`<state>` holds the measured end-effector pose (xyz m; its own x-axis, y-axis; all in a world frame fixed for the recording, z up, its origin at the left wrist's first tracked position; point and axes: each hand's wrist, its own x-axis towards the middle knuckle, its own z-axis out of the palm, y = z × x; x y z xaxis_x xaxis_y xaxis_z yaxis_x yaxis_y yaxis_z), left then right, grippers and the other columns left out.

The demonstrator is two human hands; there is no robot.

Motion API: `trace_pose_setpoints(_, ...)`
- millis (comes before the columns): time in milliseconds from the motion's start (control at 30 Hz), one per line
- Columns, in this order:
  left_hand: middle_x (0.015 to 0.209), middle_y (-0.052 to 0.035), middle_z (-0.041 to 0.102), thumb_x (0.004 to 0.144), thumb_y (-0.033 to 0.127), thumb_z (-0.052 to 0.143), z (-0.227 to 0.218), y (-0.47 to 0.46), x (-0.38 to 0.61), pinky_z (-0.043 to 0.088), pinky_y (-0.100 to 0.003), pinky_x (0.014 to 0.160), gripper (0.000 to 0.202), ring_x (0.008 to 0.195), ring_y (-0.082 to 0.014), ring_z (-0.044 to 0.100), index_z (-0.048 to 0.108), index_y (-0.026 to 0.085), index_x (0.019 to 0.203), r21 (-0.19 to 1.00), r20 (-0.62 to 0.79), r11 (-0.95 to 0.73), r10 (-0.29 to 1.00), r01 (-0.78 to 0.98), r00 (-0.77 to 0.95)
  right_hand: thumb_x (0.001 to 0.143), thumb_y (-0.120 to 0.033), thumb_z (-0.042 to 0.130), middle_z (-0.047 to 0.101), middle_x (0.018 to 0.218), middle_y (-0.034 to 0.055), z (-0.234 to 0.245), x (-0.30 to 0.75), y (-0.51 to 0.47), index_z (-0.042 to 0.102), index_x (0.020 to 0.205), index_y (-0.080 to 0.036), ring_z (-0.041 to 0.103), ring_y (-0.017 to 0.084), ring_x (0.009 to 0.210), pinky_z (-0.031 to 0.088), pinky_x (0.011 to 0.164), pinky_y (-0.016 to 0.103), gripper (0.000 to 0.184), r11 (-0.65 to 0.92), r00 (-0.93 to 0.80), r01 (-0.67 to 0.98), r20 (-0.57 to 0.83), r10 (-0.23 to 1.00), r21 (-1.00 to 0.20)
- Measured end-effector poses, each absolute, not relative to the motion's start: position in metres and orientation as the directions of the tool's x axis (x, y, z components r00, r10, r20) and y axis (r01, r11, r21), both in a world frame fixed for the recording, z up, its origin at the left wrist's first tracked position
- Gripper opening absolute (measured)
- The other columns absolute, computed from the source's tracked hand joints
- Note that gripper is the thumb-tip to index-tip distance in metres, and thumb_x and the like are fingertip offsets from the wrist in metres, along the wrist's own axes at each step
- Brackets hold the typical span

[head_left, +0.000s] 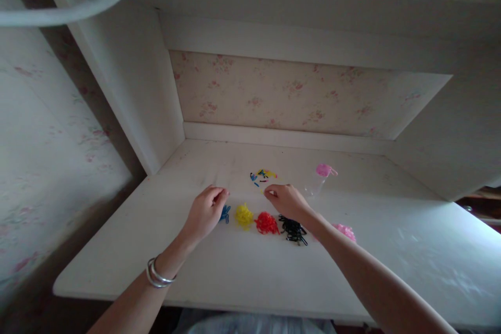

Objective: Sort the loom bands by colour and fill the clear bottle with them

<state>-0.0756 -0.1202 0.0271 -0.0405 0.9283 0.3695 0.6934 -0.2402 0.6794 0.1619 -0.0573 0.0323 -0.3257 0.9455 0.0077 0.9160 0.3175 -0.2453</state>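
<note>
Left hand (205,212) hovering over middle of table (235,271), fingers curling loosely, touching blue pile (225,214); cannot tell whether grasping. Yellow pile (244,215), red pile (266,223), black pile (293,229) lying in row. Right hand (287,201) pinching fingertips together just before mixed pile (262,175), nearer back edge; anything pinched too small to tell.

I have a single view, from the camera worn on the person's head. It sits over the near edge of the counter (242,271) and faces forward and down into a recess, whose back wall (293,99) fills the upper middle of the frame. It is close in. Both forearms enter from the bottom edge, and the left hand (205,212) and right hand (287,201) sit near frame centre. A pale curved band (78,8), blurred and very near the lens, crosses the top left corner.
</note>
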Motion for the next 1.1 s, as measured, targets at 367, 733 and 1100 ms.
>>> trace_pose_setpoints(367, 0.076, -0.0033, 0.062, 0.089, 0.042, 0.038, 0.019, -0.116, -0.076, 0.040, -0.023, 0.064, 0.037, 0.072, -0.0147, 0.057, 0.062, 0.018, 0.073, 0.661, 0.335, -0.210, 0.942, 0.720, -0.033, 0.088, -0.037, 0.042, 0.069, 0.075, 0.0025, 0.041, 0.121, -0.096, 0.071, 0.081, -0.025, 0.059, 0.014, 0.066, 0.031, 0.056, 0.022, 0.032, 0.490, -0.505, 0.851, -0.039, 0.862, -0.189)
trace_pose_setpoints(733, 0.074, -0.0026, 0.062, 0.088, 0.039, 0.040, 0.016, -0.099, -0.060, 0.040, -0.023, 0.065, 0.034, 0.068, -0.0137, 0.056, 0.064, 0.018, 0.075, 0.540, 0.328, -0.285, 0.938, 0.792, 0.114, 0.089, -0.037, 0.040, 0.050, 0.054, -0.0029, 0.031, 0.186, -0.170, 0.068, 0.078, -0.019, 0.035, 0.009, 0.047, 0.022, 0.045, 0.022, 0.035, 0.334, -0.332, 0.604, 0.153, 0.931, -0.724)
trace_pose_setpoints(1100, 0.104, -0.0047, 0.066, 0.085, 0.033, 0.045, 0.029, -0.013, 0.017, 0.043, -0.025, 0.079, 0.027, 0.091, -0.0173, 0.060, 0.069, 0.024, 0.093, 0.249, 0.154, -0.334, 0.940, 0.909, 0.303, 0.080, -0.049, 0.054, 0.042, 0.053, -0.0022, -0.031, 0.226, -0.220, 0.070, 0.085, -0.016, 0.033, 0.010, 0.048, 0.026, 0.044, 0.022, 0.036, 0.089, 0.131, 0.350, 0.143, 0.981, -0.932)
